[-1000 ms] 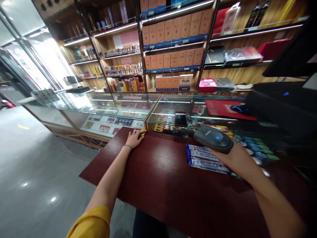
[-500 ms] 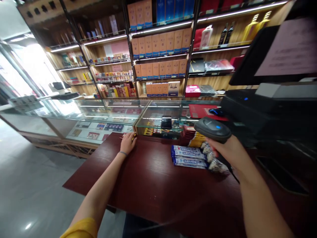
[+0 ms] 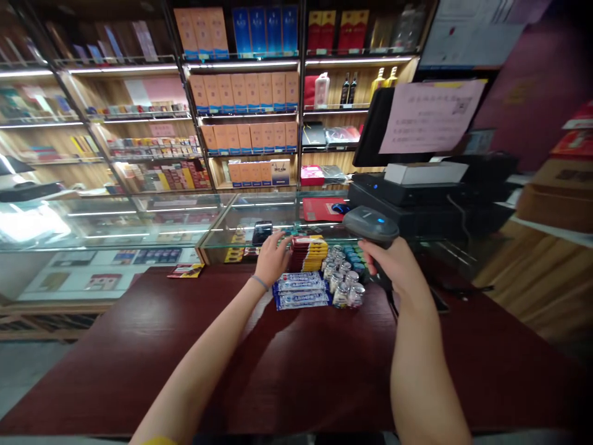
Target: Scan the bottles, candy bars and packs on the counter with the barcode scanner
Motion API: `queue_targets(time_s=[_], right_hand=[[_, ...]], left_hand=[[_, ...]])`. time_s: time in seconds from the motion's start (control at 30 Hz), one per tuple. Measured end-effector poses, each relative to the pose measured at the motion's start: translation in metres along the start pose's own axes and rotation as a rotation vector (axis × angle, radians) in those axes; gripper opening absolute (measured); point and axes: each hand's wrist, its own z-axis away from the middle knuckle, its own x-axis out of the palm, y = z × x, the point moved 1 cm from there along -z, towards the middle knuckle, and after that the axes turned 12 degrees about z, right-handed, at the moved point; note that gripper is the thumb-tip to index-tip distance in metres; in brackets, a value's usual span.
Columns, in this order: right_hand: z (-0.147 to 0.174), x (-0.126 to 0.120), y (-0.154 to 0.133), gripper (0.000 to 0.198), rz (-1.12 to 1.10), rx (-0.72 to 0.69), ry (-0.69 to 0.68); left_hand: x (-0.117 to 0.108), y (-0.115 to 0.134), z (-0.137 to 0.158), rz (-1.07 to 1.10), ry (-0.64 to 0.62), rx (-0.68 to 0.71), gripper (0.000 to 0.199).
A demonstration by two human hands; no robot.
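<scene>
A dark red bench [image 3: 315,383] is being crossed from its near edge by the left arm [image 3: 208,358], which is being held nearly straight and slanted inward, and by the right arm [image 3: 419,346], which is being held more upright. The left hand [image 3: 272,259] is being held palm down, fingers spread, beside a stack of red-and-yellow packets [image 3: 308,254] at the far edge; whether they are being touched cannot be told. By the right hand [image 3: 386,262], a grey barcode scanner [image 3: 370,224] is being gripped above the far edge. Blue-and-white packets [image 3: 302,292] are being carried just nearer than the stack, lidded jars [image 3: 345,281] to their right, and a single packet [image 3: 185,270] near the far left corner.
</scene>
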Motion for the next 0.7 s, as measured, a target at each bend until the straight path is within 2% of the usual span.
queue_targets(time_s=[0.17,0.3,0.5,0.6,0.7], right_hand=[[-0.001,-0.011,0.003,0.031,-0.015,0.007,0.007],[-0.002,-0.015,0.005,0.030,-0.023,-0.003,0.008],[-0.002,-0.014,0.006,0.027,-0.052,0.037,0.027],[-0.002,-0.011,0.006,0.028,-0.069,0.038,0.019],[-0.004,-0.005,0.007,0.030,-0.056,0.027,0.020]], left_hand=[[0.054,0.025,-0.028,0.057,-0.124,0.020,0.047],[0.076,0.030,-0.037,0.013,-0.203,-0.015,0.046],[0.073,0.039,-0.037,-0.074,-0.255,0.033,0.027],[0.062,0.041,-0.035,-0.007,-0.249,0.049,0.023],[0.044,0.038,-0.028,0.112,-0.166,0.050,0.026]])
